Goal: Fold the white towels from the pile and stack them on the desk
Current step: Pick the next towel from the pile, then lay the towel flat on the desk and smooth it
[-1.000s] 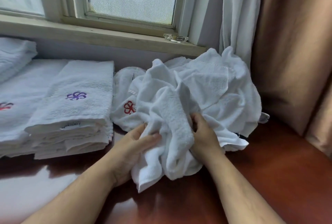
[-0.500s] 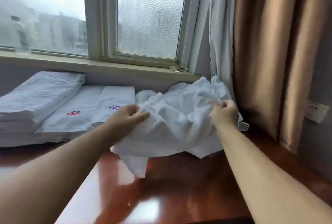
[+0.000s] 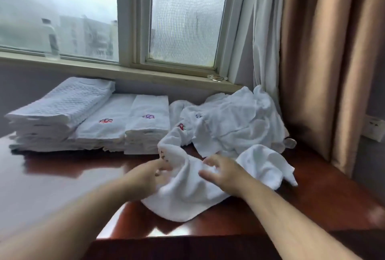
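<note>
Limp, light towel (image 3: 187, 195) crumpled on near desk (image 3: 62, 186); left hand (image 3: 145, 176) pinching an edge, right hand (image 3: 223, 174) spread, empty; best gripped at corners.

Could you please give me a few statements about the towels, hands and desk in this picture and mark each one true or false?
1. A crumpled white towel lies on the desk in front of the unfolded pile. True.
2. The left hand pinches an edge of that towel. True.
3. The right hand grips the brown curtain. False: it is at the towel with fingers spread, well clear of the curtain.
4. The folded stacks sit to the right of the pile. False: they sit to its left, below the window sill.
5. A folded towel on one stack shows a purple embroidered emblem. True.
</note>
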`<state>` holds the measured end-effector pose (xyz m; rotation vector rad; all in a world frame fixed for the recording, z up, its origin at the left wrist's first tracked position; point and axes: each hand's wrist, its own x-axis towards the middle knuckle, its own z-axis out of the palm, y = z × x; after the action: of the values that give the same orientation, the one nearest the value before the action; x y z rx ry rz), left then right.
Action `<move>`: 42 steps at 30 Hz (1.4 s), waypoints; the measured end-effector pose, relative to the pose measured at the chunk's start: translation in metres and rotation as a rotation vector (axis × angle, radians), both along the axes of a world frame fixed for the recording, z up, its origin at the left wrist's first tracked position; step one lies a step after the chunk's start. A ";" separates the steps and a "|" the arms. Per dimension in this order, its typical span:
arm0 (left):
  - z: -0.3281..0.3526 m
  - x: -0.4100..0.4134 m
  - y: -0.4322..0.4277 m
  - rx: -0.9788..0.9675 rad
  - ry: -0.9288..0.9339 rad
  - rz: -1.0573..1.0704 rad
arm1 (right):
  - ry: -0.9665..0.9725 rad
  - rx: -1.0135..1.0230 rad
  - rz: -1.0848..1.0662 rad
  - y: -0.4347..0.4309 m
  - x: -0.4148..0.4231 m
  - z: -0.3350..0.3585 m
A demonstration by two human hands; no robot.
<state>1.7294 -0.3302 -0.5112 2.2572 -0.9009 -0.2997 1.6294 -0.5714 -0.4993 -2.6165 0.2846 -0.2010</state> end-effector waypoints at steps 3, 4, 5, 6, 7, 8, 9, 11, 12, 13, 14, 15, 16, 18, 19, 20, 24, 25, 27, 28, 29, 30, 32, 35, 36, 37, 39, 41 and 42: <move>-0.037 0.005 0.000 0.103 -0.136 0.174 | 0.110 -0.357 0.009 0.013 0.009 -0.031; -0.040 0.007 -0.001 0.085 -0.117 0.209 | 0.106 -0.398 -0.031 0.016 0.013 -0.029; -0.040 0.010 -0.002 0.070 -0.085 0.224 | 0.080 -0.408 -0.049 0.017 0.019 -0.027; -0.038 0.010 -0.003 0.056 -0.060 0.218 | 0.030 -0.390 -0.053 0.017 0.027 -0.023; -0.035 0.012 -0.003 0.053 -0.053 0.198 | -0.033 -0.343 -0.047 0.020 0.033 -0.020; -0.032 0.014 -0.002 0.058 -0.065 0.172 | -0.115 -0.260 -0.024 0.024 0.039 -0.016; -0.029 0.015 0.000 0.061 -0.079 0.159 | -0.177 -0.135 0.019 0.028 0.044 -0.013; -0.023 0.019 0.010 0.032 -0.099 0.165 | -0.137 0.095 0.131 0.041 0.053 -0.013; -0.020 0.022 0.017 -0.012 -0.093 0.169 | -0.080 0.114 0.168 0.047 0.058 -0.017; -0.018 0.025 0.025 -0.062 -0.067 0.178 | -0.033 0.051 0.177 0.052 0.064 -0.023; -0.014 0.026 0.031 -0.113 -0.017 0.189 | -0.018 -0.053 0.162 0.054 0.067 -0.028; -0.010 0.027 0.038 -0.167 0.048 0.202 | -0.029 -0.130 0.140 0.056 0.071 -0.031; -0.006 0.026 0.044 -0.234 0.122 0.196 | -0.048 -0.148 0.120 0.058 0.074 -0.032; 0.000 0.021 0.054 -0.391 0.258 0.153 | -0.075 -0.091 0.101 0.059 0.081 -0.033; 0.002 0.020 0.057 -0.462 0.302 0.151 | -0.082 -0.074 0.100 0.059 0.083 -0.033; 0.004 0.020 0.061 -0.530 0.338 0.164 | -0.091 -0.061 0.099 0.059 0.084 -0.033; 0.018 0.023 0.072 -0.805 0.513 0.254 | -0.248 0.048 0.084 0.061 0.081 -0.035; 0.023 0.025 0.074 -0.851 0.532 0.275 | -0.357 0.043 0.063 0.063 0.079 -0.034; 0.031 0.024 0.074 -0.878 0.540 0.330 | -0.587 0.002 0.085 0.071 0.070 -0.028; 0.035 0.024 0.072 -0.887 0.554 0.380 | -0.634 0.008 0.164 0.074 0.064 -0.025; 0.038 0.025 0.069 -0.914 0.589 0.441 | -0.615 0.034 0.263 0.077 0.057 -0.020; 0.042 0.026 0.065 -0.958 0.633 0.505 | -0.538 0.063 0.372 0.080 0.050 -0.017; 0.051 0.029 0.059 -1.069 0.669 0.579 | -0.302 -0.075 0.508 0.082 0.040 -0.016; 0.056 0.030 0.056 -1.072 0.572 0.413 | -0.290 -0.366 0.471 0.076 0.038 -0.027; 0.054 0.029 0.057 -0.985 0.477 0.327 | -0.333 -0.276 0.410 0.074 0.037 -0.026; 0.049 0.028 0.060 -0.827 0.315 0.261 | -0.346 -0.148 0.334 0.072 0.038 -0.022; 0.035 0.031 0.067 -0.366 -0.122 0.165 | -0.303 0.169 0.186 0.064 0.039 -0.005; 0.023 0.031 0.069 0.000 -0.428 0.068 | -0.270 0.598 0.131 0.057 0.039 0.013; 0.017 0.030 0.067 0.085 -0.496 0.060 | -0.235 0.811 0.148 0.058 0.038 0.022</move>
<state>1.7596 -0.2634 -0.4943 2.4795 -1.0777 0.2690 1.6674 -0.5135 -0.4768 -1.7808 0.0612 -0.2706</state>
